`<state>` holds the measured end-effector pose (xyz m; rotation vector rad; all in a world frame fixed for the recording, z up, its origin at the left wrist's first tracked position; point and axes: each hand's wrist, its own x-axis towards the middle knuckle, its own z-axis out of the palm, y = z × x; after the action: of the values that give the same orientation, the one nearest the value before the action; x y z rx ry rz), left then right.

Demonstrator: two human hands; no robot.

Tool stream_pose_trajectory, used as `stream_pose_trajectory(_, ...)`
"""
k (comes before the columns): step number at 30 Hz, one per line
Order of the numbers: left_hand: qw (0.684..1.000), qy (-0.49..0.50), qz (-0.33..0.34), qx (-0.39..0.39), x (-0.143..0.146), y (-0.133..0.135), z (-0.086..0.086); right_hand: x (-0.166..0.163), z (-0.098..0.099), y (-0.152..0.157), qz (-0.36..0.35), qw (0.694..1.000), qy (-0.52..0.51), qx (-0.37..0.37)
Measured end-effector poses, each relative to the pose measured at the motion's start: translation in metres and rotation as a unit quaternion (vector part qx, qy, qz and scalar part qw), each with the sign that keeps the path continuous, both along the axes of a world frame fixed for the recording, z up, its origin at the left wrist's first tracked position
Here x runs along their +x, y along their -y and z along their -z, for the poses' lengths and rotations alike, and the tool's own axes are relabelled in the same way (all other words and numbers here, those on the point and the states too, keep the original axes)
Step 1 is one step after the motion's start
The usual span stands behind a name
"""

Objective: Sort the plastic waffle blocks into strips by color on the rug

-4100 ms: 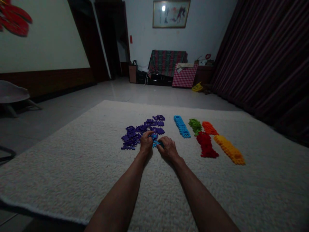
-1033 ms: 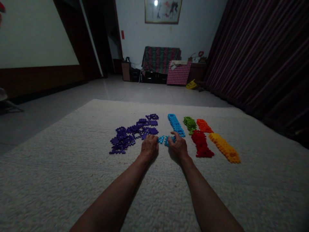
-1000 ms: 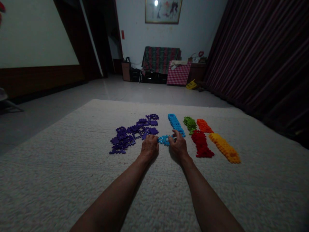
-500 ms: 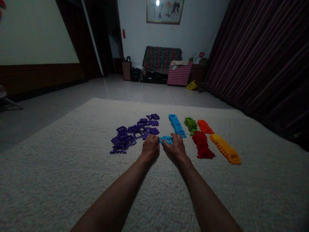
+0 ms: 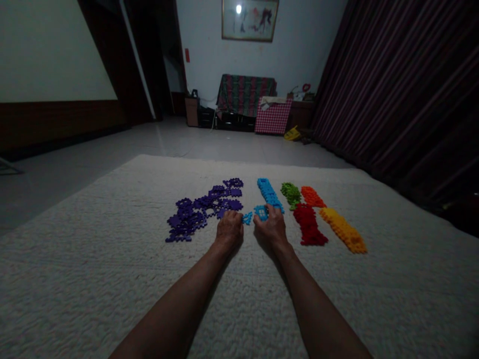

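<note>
Two forearms [image 5: 179,304] are reaching forward over a cream mat [image 5: 243,309]. The left hand [image 5: 229,230] is curling its fingers narrowly around an openwork blue piece [image 5: 247,218], which is poking out toward the other hand. The right hand [image 5: 272,227] is holding a windowed blue piece [image 5: 261,213] between thumb and fingers, tilting it up near the first one, with a small gap showing between the two.

Just beyond the right hand, a blue row [image 5: 267,192] of pieces is stretching away; whether the fingers are touching its near end, I cannot tell. Loose purple pieces [image 5: 187,219] are sprawling beyond and to the left of the left hand, some overlapping. To the right, a green pile [image 5: 291,194], an orange pile [image 5: 313,196], a red pile [image 5: 309,225] and a yellow row [image 5: 342,230] are lying close together. Farther off, a framed picture [image 5: 250,20] is hanging on the wall, and a dark curtain [image 5: 366,99] is covering the right side.
</note>
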<state>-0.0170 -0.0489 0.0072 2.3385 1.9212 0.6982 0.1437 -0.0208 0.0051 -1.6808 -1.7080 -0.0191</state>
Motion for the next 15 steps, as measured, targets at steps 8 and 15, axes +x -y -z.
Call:
stream_pose_trajectory(8,1.0,0.013,0.003,0.0,0.0,0.0,-0.001,0.03,0.008,-0.012,0.079,0.995,-0.043,0.052)
stream_pose_trajectory(15,1.0,0.013,0.003,0.003,0.0,0.0,0.0,0.032,0.015,-0.014,0.098,0.994,-0.028,0.032)
